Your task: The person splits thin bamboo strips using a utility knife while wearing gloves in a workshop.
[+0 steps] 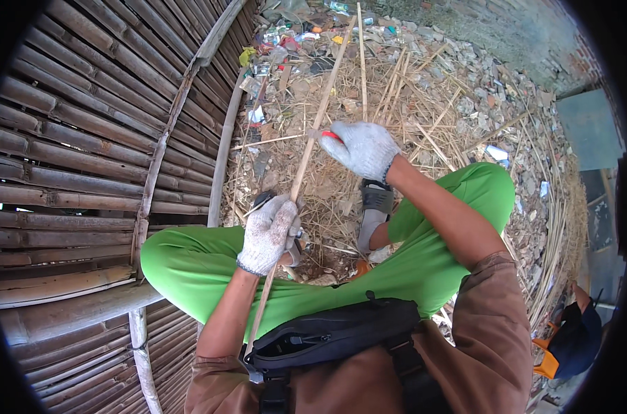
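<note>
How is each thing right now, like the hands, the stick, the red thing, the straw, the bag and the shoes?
Stick: held at a slant
Left hand: gloved, closed around the stick
Red thing: mostly covered
Right hand: gloved, closed on the red thing
Straw: scattered
Bag: strapped on
Shoes: being worn

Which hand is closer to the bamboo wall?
Left. The left hand, gripping the long strip, is just right of the bamboo wall; the right hand, holding a red thing, is farther right.

The left hand [267, 233] is clenched close in; the right hand [363, 150], also curled, is farther forward.
</note>
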`<state>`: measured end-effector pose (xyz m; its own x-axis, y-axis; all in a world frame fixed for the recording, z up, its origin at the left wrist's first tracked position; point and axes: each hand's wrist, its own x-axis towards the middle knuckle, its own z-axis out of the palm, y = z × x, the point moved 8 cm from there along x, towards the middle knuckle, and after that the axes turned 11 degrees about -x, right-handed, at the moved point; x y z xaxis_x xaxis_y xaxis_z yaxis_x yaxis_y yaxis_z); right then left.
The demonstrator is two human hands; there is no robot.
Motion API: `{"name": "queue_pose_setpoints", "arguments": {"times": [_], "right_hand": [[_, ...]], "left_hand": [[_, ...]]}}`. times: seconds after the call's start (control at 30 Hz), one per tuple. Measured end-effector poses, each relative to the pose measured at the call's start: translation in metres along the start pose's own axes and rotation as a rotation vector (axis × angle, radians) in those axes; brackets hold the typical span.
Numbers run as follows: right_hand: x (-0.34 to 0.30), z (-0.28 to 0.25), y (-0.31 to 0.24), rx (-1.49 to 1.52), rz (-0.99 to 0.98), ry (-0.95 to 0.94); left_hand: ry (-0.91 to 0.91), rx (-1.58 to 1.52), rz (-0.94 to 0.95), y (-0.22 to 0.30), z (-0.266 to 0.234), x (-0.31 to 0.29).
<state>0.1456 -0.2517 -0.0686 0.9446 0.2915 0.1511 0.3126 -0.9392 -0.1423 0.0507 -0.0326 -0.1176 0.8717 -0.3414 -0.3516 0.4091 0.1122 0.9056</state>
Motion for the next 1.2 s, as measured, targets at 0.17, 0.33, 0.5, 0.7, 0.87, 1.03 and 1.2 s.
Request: {"name": "queue_pose_setpoints", "arguments": {"times": [0.17, 0.33, 0.5, 0.7, 0.87, 1.03, 1.2], "right_hand": [[-0.008, 0.007, -0.005, 0.116, -0.02, -0.065], [0.02, -0.008, 0.068, -0.045, 0.149, -0.014], [0.038, -0.019, 0.137, -0.026, 0.267, 0.008], [0.008, -0.054, 0.226, 0.056, 0.742, 0.186], [0.007, -0.018, 0.149, 0.199, 0.442, 0.236], [0.001, 0.028, 0.041, 0.276, 0.144, -0.072], [-0.007, 0.058, -0.004, 0.983, 0.347, -0.267]], "left_hand": [[0.052, 0.047, -0.021, 0.001, -0.002, -0.007], [-0.057, -0.014, 0.007, 0.003, 0.006, -0.011], [-0.098, 0.041, 0.001, -0.002, 0.006, -0.014], [-0.117, 0.033, -0.065, -0.002, 0.01, -0.019], [-0.084, -0.051, -0.031, -0.003, 0.015, -0.008], [-0.048, -0.13, -0.018, -0.003, 0.009, -0.001], [-0.07, -0.131, -0.05, -0.005, 0.012, 0.001]]}}
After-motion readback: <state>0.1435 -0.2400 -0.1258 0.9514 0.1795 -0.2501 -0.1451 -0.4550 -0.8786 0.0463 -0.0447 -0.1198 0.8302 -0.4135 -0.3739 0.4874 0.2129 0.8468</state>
